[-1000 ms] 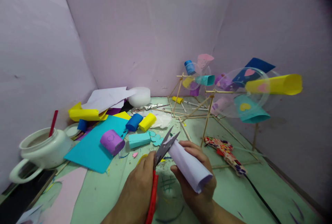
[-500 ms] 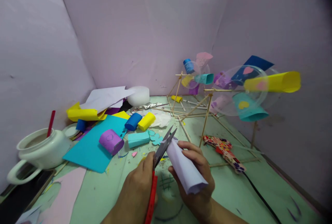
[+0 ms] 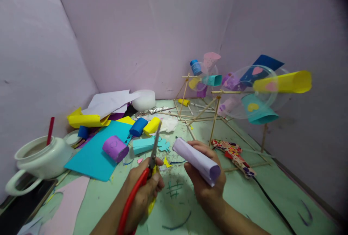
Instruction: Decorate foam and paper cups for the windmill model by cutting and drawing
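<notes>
One gap opens up: the scissors (image 3: 154, 151), across the far end of the pale paper roll (image 3: 193, 155) half a second ago, have swung clear, blades seemingly together, handles gripped by the left hand (image 3: 145, 193). The right hand (image 3: 204, 191) curls round the roll, holding it above the counter (image 3: 100, 202), its near end open to view. Cutting at that far end looks paused, perhaps finished, with the roll still keeping its tube shape.

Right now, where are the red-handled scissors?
In the head view, the red-handled scissors are just left of center in the foreground, held in the left hand, left of the pale paper roll in the right hand.
</notes>
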The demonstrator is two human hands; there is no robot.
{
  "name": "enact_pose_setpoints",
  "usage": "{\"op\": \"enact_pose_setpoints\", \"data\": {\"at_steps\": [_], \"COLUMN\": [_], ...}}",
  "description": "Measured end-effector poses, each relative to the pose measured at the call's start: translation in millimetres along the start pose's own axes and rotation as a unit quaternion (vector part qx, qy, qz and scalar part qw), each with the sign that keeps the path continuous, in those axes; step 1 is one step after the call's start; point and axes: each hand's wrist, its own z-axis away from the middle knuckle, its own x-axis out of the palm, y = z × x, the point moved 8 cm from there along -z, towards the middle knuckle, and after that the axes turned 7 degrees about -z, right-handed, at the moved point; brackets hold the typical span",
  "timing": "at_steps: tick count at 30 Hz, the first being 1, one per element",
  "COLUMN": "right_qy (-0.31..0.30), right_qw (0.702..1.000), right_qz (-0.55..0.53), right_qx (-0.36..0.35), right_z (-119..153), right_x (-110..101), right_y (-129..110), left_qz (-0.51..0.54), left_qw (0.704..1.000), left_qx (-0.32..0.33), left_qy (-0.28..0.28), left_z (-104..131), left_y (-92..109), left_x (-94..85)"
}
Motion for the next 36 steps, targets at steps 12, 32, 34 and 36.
{"op": "enact_pose_setpoints", "data": {"at_steps": [12, 32, 34, 36], "right_qy": [-0.215, -0.146, -0.161, -0.168], "right_qw": [0.975, 0.986, 0.981, 0.979], "right_qz": [-0.049, -0.034, -0.036, -0.035], "right_qx": [-0.029, -0.072, -0.099, -0.107], "right_z": [8, -2, -1, 0], "right_x": [29, 11, 13, 14], "right_y": [-8, -7, -13, -15], "left_qz": [0.189, -0.229, -0.217, -0.21], "left_qw": [0.979, 0.964, 0.967, 0.969], "left_qx": [-0.068, 0.129, 0.13, 0.128], "left_qy": [0.041, -0.021, -0.022, -0.022], "left_z": [-8, 0, 0, 1], "left_y": [-9, 10, 16, 19], "left_x": [-4.7, 0.9, 1.3, 1.7]}}
